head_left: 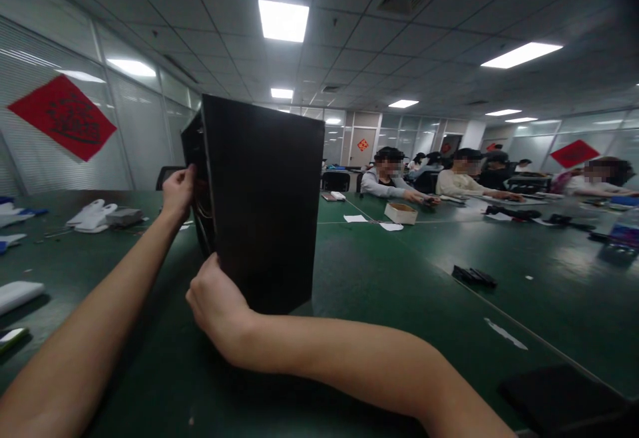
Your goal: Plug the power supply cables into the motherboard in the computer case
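Note:
A black computer case (264,205) stands upright on the green table, its wide flat panel turned toward me. Along its left side it is open, and cables and dark inner parts show there. My left hand (178,192) is closed at that open side, thumb and fingers pinching near the upper edge. Lower down, my right hand (217,298) reaches across in front with its fingers curled around the panel's bottom left edge. The fingertips of my right hand are hidden behind that edge.
Around the case spreads the green table (379,345). White plastic pieces (92,215) and a grey block (124,217) lie at left. A small open box (401,213), black parts (474,275) and a dark flat object (559,395) are at right. Several people sit beyond.

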A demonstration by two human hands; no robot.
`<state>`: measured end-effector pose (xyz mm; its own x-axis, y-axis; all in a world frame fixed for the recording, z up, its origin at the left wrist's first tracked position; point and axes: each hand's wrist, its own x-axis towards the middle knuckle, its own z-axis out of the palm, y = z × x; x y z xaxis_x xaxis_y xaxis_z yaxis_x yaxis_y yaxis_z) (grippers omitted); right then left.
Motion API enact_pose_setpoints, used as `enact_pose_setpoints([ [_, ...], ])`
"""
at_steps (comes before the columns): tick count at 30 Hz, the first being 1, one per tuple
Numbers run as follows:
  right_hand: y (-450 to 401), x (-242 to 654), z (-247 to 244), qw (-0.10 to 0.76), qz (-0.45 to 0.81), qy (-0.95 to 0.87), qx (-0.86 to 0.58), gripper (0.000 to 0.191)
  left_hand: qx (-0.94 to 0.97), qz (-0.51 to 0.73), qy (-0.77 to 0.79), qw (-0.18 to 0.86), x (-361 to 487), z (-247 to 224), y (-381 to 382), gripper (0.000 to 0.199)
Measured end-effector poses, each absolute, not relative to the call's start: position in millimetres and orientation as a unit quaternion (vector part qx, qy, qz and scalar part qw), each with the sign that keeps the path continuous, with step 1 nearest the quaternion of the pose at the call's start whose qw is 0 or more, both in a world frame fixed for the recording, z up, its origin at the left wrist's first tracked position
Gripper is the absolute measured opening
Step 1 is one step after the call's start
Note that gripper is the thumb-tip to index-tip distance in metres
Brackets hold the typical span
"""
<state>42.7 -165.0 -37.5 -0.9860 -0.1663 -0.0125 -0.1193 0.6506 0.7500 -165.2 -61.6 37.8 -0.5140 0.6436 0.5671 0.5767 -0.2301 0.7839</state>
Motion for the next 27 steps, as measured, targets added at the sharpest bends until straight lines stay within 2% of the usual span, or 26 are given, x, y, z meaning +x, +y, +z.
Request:
enact_pose_setpoints([
  [2,-170,54,-46,0.062,-0.447,-0.892,0.006,0.035,0.528,0.587,0.61,0.068,-178,27,-55,0.056],
  [5,-170,75,-55,0.119,-0.492,-0.858,-0.084,0.042,0.632,0.458,0.615,0.114,-188,11,-47,0.064],
  [9,-160,113,-61,0.19,-0.49,-0.843,-0.119,0.049,0.685,0.269,0.66,0.149,-187,-4,-37,0.065],
  [12,-147,145,-60,0.211,-0.474,-0.846,-0.125,0.056,0.685,0.188,0.678,0.19,-181,-7,-35,0.066],
  [15,-124,179,-56,0.212,-0.447,-0.859,-0.128,0.058,0.69,0.159,0.68,0.189,-172,-3,-39,0.067],
  [22,-25,253,-61,0.246,-0.41,-0.866,-0.146,0.031,0.725,0.141,0.661,0.136,-129,5,-51,0.068],
  [27,35,277,-65,0.239,-0.402,-0.873,-0.135,0.029,0.733,0.106,0.669,0.066,-95,1,-41,0.075],
])
